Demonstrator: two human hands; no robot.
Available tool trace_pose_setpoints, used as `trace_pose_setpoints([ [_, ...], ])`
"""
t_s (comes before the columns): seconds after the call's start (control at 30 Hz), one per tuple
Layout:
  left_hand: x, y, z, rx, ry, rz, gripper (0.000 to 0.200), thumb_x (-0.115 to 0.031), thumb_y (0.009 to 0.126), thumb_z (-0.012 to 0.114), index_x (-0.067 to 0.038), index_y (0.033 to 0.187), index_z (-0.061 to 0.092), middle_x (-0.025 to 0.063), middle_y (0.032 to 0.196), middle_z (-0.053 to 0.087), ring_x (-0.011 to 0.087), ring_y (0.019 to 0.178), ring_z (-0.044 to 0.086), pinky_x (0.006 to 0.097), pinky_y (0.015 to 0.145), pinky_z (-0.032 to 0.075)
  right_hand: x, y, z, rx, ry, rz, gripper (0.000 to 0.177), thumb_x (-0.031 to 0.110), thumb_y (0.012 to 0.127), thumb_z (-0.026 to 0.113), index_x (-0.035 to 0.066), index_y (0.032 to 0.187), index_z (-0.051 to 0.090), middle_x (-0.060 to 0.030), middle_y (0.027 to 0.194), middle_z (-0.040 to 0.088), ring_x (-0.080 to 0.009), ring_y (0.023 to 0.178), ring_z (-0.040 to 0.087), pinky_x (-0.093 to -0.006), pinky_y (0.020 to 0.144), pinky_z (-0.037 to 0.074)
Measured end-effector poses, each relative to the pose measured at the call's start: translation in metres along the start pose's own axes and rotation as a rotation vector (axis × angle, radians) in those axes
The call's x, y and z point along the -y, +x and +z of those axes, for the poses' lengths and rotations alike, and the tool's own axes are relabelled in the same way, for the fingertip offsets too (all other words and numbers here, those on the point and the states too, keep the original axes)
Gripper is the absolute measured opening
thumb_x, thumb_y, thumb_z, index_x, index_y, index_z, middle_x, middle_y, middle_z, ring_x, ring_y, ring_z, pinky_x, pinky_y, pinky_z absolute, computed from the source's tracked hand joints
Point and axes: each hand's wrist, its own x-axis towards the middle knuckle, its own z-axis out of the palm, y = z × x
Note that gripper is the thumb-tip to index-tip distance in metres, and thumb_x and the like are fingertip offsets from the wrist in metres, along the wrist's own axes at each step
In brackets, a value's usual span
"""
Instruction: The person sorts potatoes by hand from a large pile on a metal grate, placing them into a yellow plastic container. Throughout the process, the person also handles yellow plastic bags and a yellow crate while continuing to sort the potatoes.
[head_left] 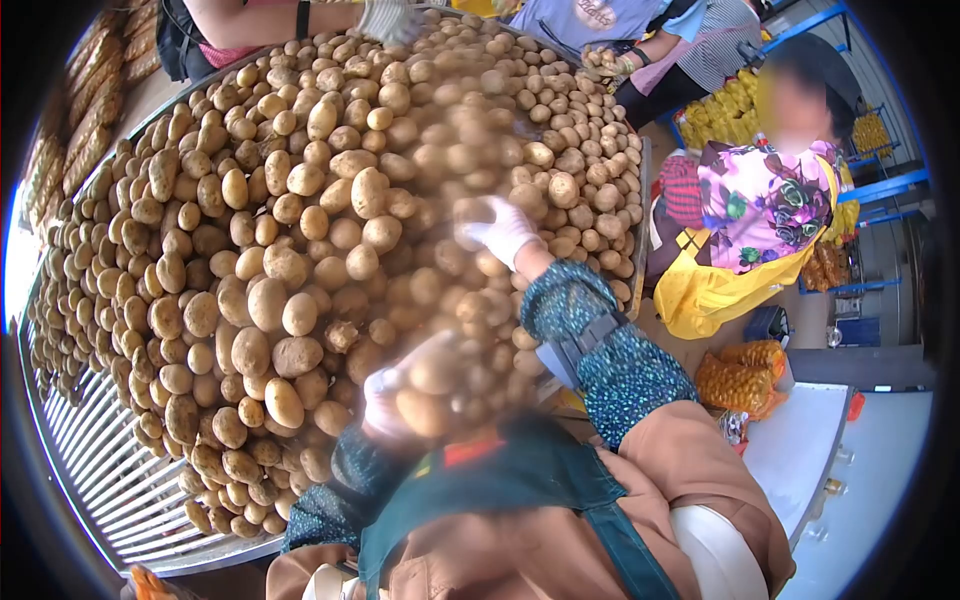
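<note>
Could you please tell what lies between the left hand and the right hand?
Potatoes, partly blurred, lie between the left hand and the right hand, in the head view.

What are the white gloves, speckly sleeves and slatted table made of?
White gloves: maybe thin knit or rubber, matte; they hug the fingers closely.
Speckled sleeves: probably soft cloth, dull, since they bunch and wrinkle.
Slatted table: likely metal, smooth; its thin bars look straight and bright.

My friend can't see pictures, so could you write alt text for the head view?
A person's white-gloved left hand and right hand reach over a broad heap of potatoes; blur hides whether they grip any. Other people are around it, and metal bars show at lower left.
</note>
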Motion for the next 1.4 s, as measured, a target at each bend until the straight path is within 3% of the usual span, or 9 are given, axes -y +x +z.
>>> trace_pose_setpoints([
  [0.23, 0.009, -0.019, 0.013, -0.059, -0.049, -0.063, 0.066, -0.057, 0.093, 0.058, -0.011, 0.139, 0.053, 0.0177, 0.130, 0.062, 0.0312, 0.087, 0.062, 0.0373, 0.057, 0.048, 0.036, -0.104, -0.035, 0.304, 1.245, -0.146, 0.045, 0.018, 0.089, 0.075, 0.002, 0.128, 0.058, -0.0093, 0.111, 0.068, -0.0211, 0.100, 0.067, -0.0383, 0.090, 0.058],
  [0.3, 0.020, -0.016, 0.040, -0.388, -0.105, 0.010, 0.064, -0.060, 0.096, 0.053, -0.010, 0.136, 0.055, 0.0160, 0.122, 0.064, 0.0317, 0.091, 0.063, 0.0422, 0.061, 0.053, 0.038, -0.126, -0.040, 0.388, 1.371, -0.184, 0.044, 0.019, 0.091, 0.073, 0.002, 0.129, 0.057, -0.0100, 0.111, 0.067, -0.0224, 0.100, 0.067, -0.0400, 0.088, 0.058],
  [0.57, 0.069, -0.018, 0.038, -0.458, 0.475, -0.012, 0.069, -0.065, 0.100, 0.039, -0.005, 0.128, 0.057, 0.0114, 0.104, 0.066, 0.0235, 0.081, 0.062, 0.0356, 0.062, 0.053, -0.012, -0.234, -0.064, 0.242, 1.542, -0.164, 0.034, 0.029, 0.093, 0.072, 0.007, 0.116, 0.061, -0.0057, 0.099, 0.066, -0.0176, 0.084, 0.065, -0.0347, 0.067, 0.054],
  [0.8, 0.114, 0.005, 0.018, -0.404, 0.662, -0.240, 0.060, -0.062, 0.095, 0.057, -0.012, 0.128, 0.059, 0.0070, 0.109, 0.065, 0.0211, 0.086, 0.061, 0.0341, 0.064, 0.055, -0.111, -0.357, -0.075, -0.194, 1.581, -0.158, 0.035, 0.025, 0.093, 0.072, 0.005, 0.119, 0.062, 0.0000, 0.094, 0.066, -0.0124, 0.080, 0.063, -0.0256, 0.067, 0.052],
  [0.87, 0.139, 0.011, 0.022, -0.372, 0.652, -0.323, 0.059, -0.060, 0.094, 0.060, -0.012, 0.129, 0.059, 0.0077, 0.112, 0.064, 0.0216, 0.088, 0.061, 0.0345, 0.066, 0.057, -0.195, -0.393, -0.073, -0.080, 1.530, -0.312, 0.033, 0.020, 0.093, 0.068, 0.008, 0.123, 0.063, 0.0011, 0.094, 0.066, -0.0124, 0.078, 0.064, -0.0256, 0.067, 0.053],
  [1.1, 0.252, 0.054, 0.031, -0.213, 0.677, -0.777, 0.063, -0.059, 0.097, 0.057, -0.007, 0.131, 0.054, 0.0100, 0.109, 0.061, 0.0237, 0.093, 0.061, 0.0383, 0.072, 0.058, -0.300, -0.647, -0.009, -1.178, 1.452, 0.625, 0.042, 0.013, 0.088, 0.069, 0.011, 0.129, 0.063, -0.0028, 0.109, 0.069, -0.0168, 0.097, 0.067, -0.0345, 0.084, 0.057],
  [1.17, 0.280, 0.069, 0.019, -0.142, 0.668, -0.885, 0.063, -0.059, 0.099, 0.052, -0.005, 0.131, 0.053, 0.0101, 0.109, 0.060, 0.0229, 0.091, 0.061, 0.0368, 0.073, 0.056, -0.314, -0.711, 0.018, -1.321, 1.422, 0.724, 0.042, 0.018, 0.093, 0.064, 0.010, 0.134, 0.060, -0.0042, 0.110, 0.068, -0.0185, 0.088, 0.067, -0.0314, 0.078, 0.056],
  [1.2, 0.295, 0.071, 0.016, -0.167, 0.745, -0.879, 0.062, -0.059, 0.099, 0.049, -0.005, 0.130, 0.054, 0.0101, 0.108, 0.061, 0.0228, 0.089, 0.061, 0.0371, 0.073, 0.055, -0.307, -0.740, 0.023, -1.333, 1.322, 1.014, 0.040, 0.023, 0.097, 0.059, 0.012, 0.136, 0.058, -0.0060, 0.112, 0.067, -0.0200, 0.096, 0.066, -0.0338, 0.083, 0.056],
  [1.4, 0.391, 0.109, 0.013, -0.379, 0.925, -0.871, 0.057, -0.060, 0.100, 0.046, -0.009, 0.123, 0.059, 0.0108, 0.100, 0.065, 0.0235, 0.082, 0.064, 0.0432, 0.073, 0.056, -0.361, -0.840, 0.115, -1.531, 1.513, 1.173, 0.053, 0.031, 0.094, 0.065, 0.015, 0.143, 0.050, -0.0105, 0.151, 0.045, -0.0342, 0.137, 0.045, -0.0574, 0.107, 0.043],
])
